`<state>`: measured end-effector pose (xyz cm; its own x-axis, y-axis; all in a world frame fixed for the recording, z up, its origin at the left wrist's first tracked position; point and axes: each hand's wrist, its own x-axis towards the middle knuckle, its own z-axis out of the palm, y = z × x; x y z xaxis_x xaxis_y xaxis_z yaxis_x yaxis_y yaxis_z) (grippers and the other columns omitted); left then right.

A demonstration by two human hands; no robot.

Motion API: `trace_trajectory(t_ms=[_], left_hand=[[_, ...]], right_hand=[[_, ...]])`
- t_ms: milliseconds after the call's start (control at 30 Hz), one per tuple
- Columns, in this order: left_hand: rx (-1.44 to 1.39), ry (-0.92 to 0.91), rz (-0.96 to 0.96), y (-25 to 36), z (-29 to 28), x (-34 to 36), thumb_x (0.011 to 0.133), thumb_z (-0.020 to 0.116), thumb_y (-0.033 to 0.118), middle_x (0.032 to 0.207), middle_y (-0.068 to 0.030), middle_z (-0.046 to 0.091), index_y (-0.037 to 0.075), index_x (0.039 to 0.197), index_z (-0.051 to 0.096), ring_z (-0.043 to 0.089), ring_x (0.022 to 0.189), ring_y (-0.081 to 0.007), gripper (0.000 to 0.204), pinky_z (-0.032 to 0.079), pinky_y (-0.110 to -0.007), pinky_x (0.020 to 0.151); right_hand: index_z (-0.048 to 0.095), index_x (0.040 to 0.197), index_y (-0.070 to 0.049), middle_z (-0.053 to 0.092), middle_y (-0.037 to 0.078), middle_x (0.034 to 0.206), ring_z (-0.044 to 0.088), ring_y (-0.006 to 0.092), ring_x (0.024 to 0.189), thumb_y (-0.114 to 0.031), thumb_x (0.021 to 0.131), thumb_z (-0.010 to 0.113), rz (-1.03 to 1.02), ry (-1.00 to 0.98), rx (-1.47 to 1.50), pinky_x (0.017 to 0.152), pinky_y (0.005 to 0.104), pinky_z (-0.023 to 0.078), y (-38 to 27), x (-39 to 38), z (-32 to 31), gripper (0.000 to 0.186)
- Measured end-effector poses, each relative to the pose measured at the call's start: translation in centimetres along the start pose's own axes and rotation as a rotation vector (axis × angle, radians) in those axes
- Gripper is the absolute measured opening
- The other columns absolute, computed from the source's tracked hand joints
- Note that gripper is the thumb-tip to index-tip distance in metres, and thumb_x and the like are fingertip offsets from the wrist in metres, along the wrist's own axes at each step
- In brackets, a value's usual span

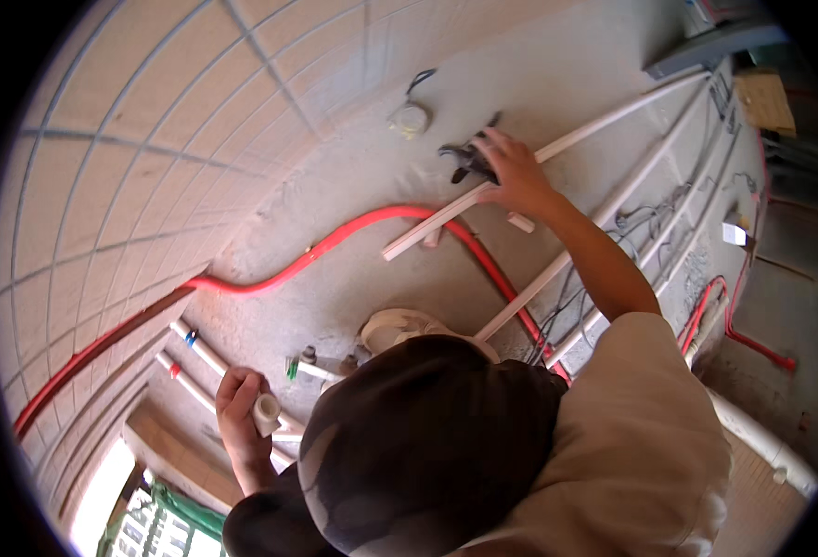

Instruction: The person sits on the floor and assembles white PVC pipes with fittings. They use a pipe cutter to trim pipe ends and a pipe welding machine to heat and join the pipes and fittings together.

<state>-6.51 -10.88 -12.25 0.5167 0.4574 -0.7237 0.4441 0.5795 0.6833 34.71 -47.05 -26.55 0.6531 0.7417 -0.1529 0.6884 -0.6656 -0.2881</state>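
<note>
My left hand (240, 408) grips a short white pipe fitting (267, 414) near white pipes on the floor, one with a blue band (192, 339), one with a red band (175, 371). My right hand (511, 172) reaches up the floor onto a dark hand tool (464, 160), fingers curled over it; its exact grip is partly hidden. Beneath that hand runs a long white square-section strip (427, 226), with a short white piece (520, 222) beside it. A red conduit (334, 241) snakes across the concrete. A small round pale object (409, 119) lies beyond the tool.
A tiled wall (130, 111) with grey channels rises at left. Several long white pipes and grey cables (641, 227) run along the right, near a cardboard piece (763, 100). A white bucket (395, 325) and small fittings (309, 362) sit at the middle, partly behind my capped head.
</note>
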Motion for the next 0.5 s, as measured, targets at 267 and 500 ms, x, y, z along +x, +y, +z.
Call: trace_trajectory(t_ms=[267, 500], left_hand=[[0.021, -0.002, 0.024, -0.6, -0.5, 0.0, 0.099, 0.062, 0.016, 0.071, -0.0001, 0.054, 0.006, 0.089, 0.058, 0.047, 0.062, -0.0071, 0.014, 0.037, -0.021, 0.057], [0.103, -0.008, 0.066, -1.6, -3.2, 1.6, 0.098, 0.061, 0.015, 0.072, 0.0023, 0.05, 0.007, 0.089, 0.058, 0.044, 0.065, -0.0065, 0.013, 0.035, -0.021, 0.06]], right_hand=[[0.028, 0.16, -0.016, 0.034, 0.012, 0.163, 0.024, 0.0405, 0.152, -0.036, 0.047, 0.098, -0.097, -0.426, -0.287, 0.12, 0.0668, 0.018, 2.8, 4.8, -2.3, 0.134], [0.055, 0.123, -0.001, 0.058, 0.017, 0.125, 0.054, 0.0364, 0.124, -0.011, 0.076, 0.073, -0.101, -0.374, -0.226, 0.098, 0.0536, 0.045, 3.8, 5.0, -3.3, 0.052]])
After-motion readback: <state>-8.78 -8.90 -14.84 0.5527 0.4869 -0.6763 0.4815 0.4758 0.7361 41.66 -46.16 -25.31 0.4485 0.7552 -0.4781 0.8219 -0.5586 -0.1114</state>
